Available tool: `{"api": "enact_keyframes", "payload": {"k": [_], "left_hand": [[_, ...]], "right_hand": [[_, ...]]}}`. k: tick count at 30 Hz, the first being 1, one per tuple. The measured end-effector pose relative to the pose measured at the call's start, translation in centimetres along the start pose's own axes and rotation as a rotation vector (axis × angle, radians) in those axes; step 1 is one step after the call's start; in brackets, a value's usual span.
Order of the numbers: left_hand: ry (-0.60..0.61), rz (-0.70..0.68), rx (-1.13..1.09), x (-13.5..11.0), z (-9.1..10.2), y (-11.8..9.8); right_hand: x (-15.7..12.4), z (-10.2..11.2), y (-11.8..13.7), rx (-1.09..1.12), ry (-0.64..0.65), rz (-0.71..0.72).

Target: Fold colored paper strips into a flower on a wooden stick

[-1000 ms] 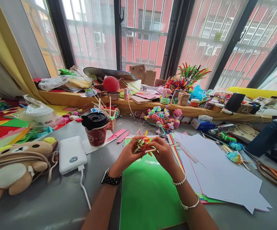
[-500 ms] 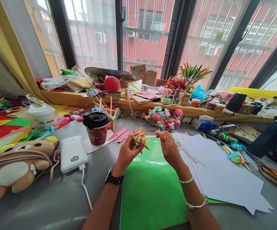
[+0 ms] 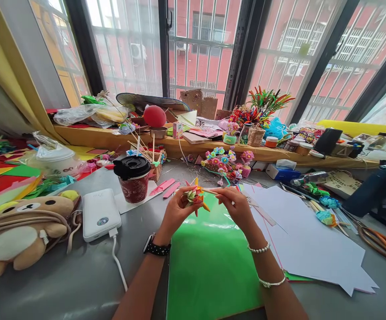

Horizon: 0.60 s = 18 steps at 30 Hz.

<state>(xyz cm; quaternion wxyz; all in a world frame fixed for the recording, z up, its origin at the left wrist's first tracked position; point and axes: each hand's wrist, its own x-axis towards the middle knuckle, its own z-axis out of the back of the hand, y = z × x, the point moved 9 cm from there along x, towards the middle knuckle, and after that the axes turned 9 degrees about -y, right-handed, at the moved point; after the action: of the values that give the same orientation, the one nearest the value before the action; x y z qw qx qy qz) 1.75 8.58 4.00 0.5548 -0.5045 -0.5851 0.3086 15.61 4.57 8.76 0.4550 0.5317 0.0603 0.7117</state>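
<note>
My left hand (image 3: 178, 206) is closed around a small folded paper flower (image 3: 194, 195) with orange, red and pale green points. In my right hand (image 3: 235, 202) a thin wooden stick (image 3: 210, 191) is pinched, its left end at the flower's orange petals. Whether the tip goes in among the petals I cannot tell. Both hands are above a shiny green board (image 3: 213, 262) on the grey table. Pink paper strips (image 3: 171, 190) lie just beyond my left hand, and white paper sheets (image 3: 309, 235) are right of my right hand.
A lidded paper cup (image 3: 133, 184), a white power bank (image 3: 101, 215) with a cable and a plush bear (image 3: 26, 231) stand or lie to the left. Behind my hands is a bunch of craft flowers (image 3: 224, 162). Scissors (image 3: 381, 242) lie far right. A cluttered sill (image 3: 186, 144) runs along the window.
My right hand has moved slightly left and turned, bringing the stick from apart from the flower to its orange petals. The left hand keeps its hold. The view has shifted slightly.
</note>
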Motion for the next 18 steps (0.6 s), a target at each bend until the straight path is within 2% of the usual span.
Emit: {"api": "enact_keyframes", "payload": {"k": [4,8,12,18], "left_hand": [[0.028,0.063,-0.015,0.0,-0.3,0.5],[0.015,0.059,-0.051,0.2,-0.2,0.6],[0.0,0.082,-0.053,0.2,-0.2,1.0],[0.039,0.089,0.019,-0.1,-0.7,0.8]], "right_hand": [[-0.3,-0.5,-0.7,0.164,0.048,-0.125],[-0.3,-0.5,-0.1,0.073,0.051,-0.055],[-0.5,-1.3,0.6,0.077,0.102,0.002],[-0.7,-1.8,0.7,0.027,0.101,0.01]]}}
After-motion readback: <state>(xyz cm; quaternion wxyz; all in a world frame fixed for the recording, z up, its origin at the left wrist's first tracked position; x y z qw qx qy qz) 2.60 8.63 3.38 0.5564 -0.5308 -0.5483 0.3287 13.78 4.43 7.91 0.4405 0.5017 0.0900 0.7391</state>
